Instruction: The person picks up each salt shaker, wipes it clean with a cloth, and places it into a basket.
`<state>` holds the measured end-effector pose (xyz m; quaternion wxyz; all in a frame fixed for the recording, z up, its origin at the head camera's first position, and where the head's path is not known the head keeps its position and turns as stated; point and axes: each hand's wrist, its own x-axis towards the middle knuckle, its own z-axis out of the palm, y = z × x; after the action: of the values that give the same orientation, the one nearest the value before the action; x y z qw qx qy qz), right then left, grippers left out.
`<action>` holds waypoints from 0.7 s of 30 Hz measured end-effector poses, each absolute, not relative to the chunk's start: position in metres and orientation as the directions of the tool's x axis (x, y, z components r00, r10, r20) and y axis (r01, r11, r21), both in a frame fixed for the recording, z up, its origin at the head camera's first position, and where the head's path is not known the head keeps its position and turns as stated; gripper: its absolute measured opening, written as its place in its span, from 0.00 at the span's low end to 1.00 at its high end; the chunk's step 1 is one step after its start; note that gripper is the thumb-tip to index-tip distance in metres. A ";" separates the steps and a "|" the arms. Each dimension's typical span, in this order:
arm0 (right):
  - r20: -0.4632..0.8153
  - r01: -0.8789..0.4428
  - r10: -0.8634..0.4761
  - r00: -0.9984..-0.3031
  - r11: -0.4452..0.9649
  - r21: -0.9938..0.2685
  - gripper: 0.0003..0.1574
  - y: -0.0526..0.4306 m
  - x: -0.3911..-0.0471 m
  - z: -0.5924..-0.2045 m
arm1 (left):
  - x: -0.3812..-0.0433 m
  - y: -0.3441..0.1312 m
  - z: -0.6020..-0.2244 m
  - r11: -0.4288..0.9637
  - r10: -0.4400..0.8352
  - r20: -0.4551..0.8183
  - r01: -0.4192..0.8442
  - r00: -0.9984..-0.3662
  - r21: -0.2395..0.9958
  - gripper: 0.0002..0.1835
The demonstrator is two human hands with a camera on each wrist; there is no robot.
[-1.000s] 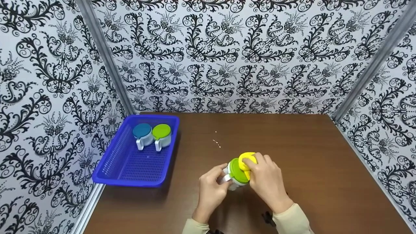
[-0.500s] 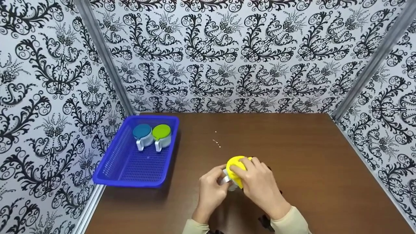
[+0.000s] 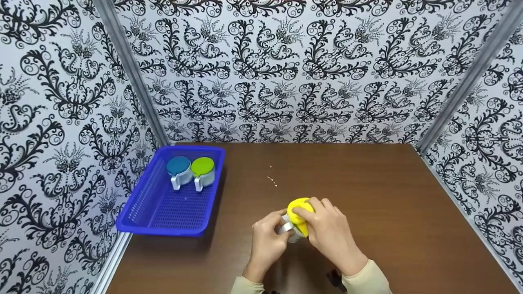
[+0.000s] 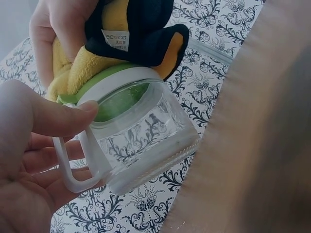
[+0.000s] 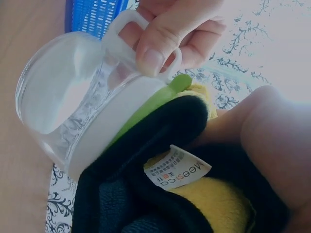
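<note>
My left hand [image 3: 267, 237] grips the white handle [image 4: 92, 155] of a clear glass seasoning jar [image 4: 146, 131] with a green lid [image 5: 141, 111]. The jar is tilted above the brown table. My right hand [image 3: 333, 234] holds a bunched cleaning cloth [image 3: 300, 210], yellow on one side and dark navy on the other, with a white label [image 5: 177, 167]. The cloth lies pressed on the lid and hides most of it in the head view. The left thumb rests on top of the handle.
A blue plastic basket [image 3: 161, 232] stands at the left of the table [image 3: 347, 175]. Inside it, at the back, are a blue-lidded jar [image 3: 179, 166] and a green-lidded jar [image 3: 203, 167]. Small white crumbs [image 3: 272, 180] lie beyond the hands. Patterned walls [image 3: 265, 73] enclose the table.
The right hand has moved the cloth leftward over the green lid, covering it, then shifted slightly on it. The left hand and the jar stay nearly in place.
</note>
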<state>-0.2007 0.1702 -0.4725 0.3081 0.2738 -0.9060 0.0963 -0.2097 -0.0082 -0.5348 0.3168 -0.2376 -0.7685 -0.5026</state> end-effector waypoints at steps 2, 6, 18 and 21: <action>0.603 -0.538 -0.415 -0.682 0.843 -0.028 0.23 0.172 -0.202 -0.472 | -0.210 -0.008 -0.534 0.380 0.045 0.732 0.689 -0.680 0.617 0.20; 0.578 -0.487 -0.364 -0.730 0.871 -0.068 0.26 0.179 -0.205 -0.473 | -0.210 -0.009 -0.531 0.362 0.035 0.740 0.698 -0.672 0.617 0.20; 0.581 -0.432 -0.304 -0.755 0.897 -0.091 0.31 0.192 -0.208 -0.478 | -0.214 -0.017 -0.529 0.274 -0.070 0.675 0.636 -0.734 0.721 0.19; 0.606 -0.461 -0.321 -0.728 0.883 -0.087 0.31 0.193 -0.207 -0.478 | -0.213 -0.018 -0.528 0.238 -0.101 0.627 0.593 -0.772 0.769 0.19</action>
<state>-0.2068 0.1928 -0.4783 0.3016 0.2120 -0.9223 0.1162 -0.2130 -0.0182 -0.5280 0.2925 -0.1685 -0.7305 -0.5937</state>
